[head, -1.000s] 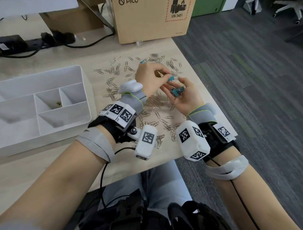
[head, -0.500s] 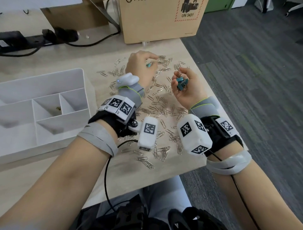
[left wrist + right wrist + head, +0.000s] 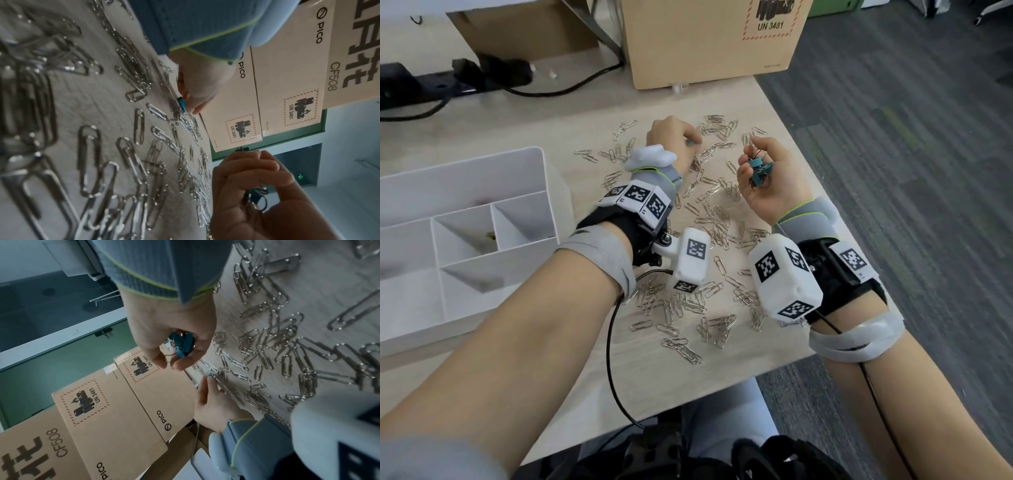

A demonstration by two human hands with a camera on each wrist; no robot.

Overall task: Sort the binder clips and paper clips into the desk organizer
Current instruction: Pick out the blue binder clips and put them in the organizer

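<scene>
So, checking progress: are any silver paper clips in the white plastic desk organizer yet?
None visible: silver paper clips lie on the desk; white plastic desk organizer shows none.

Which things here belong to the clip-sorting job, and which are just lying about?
Part of the job:
- teal binder clips held in the right hand
- one teal binder clip pinched by the left hand
- paper clips scattered on the desk
- white desk organizer

Lying about:
- cardboard box
- black power strip and cable
</scene>
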